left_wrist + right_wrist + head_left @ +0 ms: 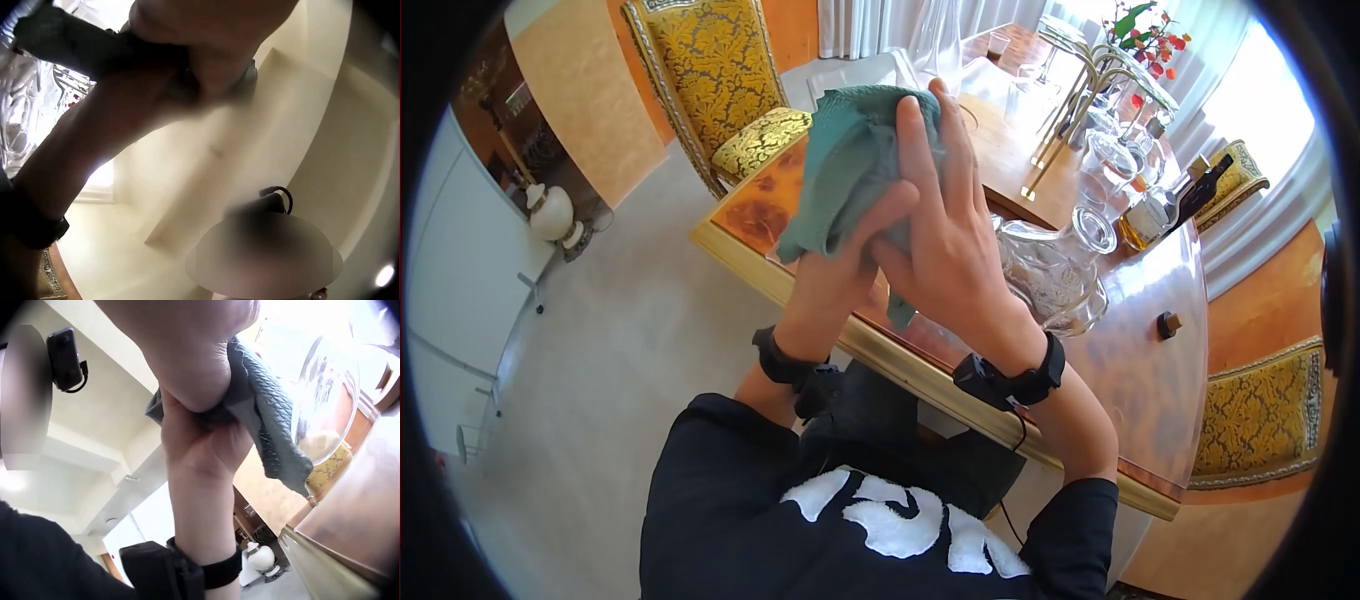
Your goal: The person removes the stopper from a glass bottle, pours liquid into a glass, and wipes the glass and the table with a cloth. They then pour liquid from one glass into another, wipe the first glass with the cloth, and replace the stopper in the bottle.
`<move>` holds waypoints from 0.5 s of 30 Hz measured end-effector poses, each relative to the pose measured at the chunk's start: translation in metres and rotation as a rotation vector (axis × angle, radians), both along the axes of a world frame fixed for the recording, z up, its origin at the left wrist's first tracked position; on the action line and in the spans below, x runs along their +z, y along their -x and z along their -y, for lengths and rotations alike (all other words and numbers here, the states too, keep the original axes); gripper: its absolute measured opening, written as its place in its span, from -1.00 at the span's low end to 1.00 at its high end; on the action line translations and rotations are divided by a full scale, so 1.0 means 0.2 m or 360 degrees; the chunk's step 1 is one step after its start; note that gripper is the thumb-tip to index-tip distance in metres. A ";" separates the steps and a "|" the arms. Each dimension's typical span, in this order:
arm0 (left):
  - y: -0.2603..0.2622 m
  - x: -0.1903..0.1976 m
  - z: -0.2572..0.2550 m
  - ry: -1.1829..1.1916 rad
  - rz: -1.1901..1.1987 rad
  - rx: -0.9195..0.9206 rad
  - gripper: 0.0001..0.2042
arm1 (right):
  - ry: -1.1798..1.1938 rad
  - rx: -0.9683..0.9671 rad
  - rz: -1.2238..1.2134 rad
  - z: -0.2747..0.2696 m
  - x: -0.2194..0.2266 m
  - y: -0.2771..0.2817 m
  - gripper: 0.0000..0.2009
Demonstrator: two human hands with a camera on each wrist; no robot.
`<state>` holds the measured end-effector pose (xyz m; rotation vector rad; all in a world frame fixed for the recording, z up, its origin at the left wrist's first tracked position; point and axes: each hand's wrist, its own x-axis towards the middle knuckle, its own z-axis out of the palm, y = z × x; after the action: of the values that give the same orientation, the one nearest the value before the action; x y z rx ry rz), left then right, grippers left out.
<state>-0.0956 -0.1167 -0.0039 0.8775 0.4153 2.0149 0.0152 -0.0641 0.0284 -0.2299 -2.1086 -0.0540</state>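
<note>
A crumpled teal cloth is between both hands, above the table's near left corner. The left hand grips it from below, thumb across its front; cloth and right hand hide most of its fingers. Against the cloth's right side lies the right hand, its fingers nearly straight and pointing up. In the right wrist view the cloth hangs beside the left hand, below the right hand. Whether anything is inside the folds, I cannot tell. The left wrist view is dark and blurred around the left hand.
Right of the hands, a large glass decanter lies on the glossy table. A dark stopper stands near the right edge. Behind are bottles, glasses and a brass stand. A yellow patterned chair is at back left.
</note>
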 end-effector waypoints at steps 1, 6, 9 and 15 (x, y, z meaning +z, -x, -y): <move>0.02 -0.02 -0.02 0.0052 0.0015 0.0005 -0.40 | 0.0075 0.0041 0.0047 0.00 0.00 -0.01 -0.08; 0.07 -0.03 -0.03 0.0113 -0.0136 0.0118 -0.38 | 0.0327 0.0149 0.0142 0.03 -0.02 -0.05 -0.02; 0.09 -0.06 -0.02 0.0080 -0.0119 0.0028 -0.40 | 0.0425 0.0182 0.0222 0.05 -0.02 -0.07 0.00; 0.14 -0.14 -0.10 -0.0098 -0.0705 0.0456 -0.43 | 0.0567 0.0049 0.0338 0.10 -0.03 -0.11 0.02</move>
<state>-0.1242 -0.0969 -0.0328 1.3745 0.7643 2.0902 0.0369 -0.0835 0.0216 -0.4189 -2.3236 0.3311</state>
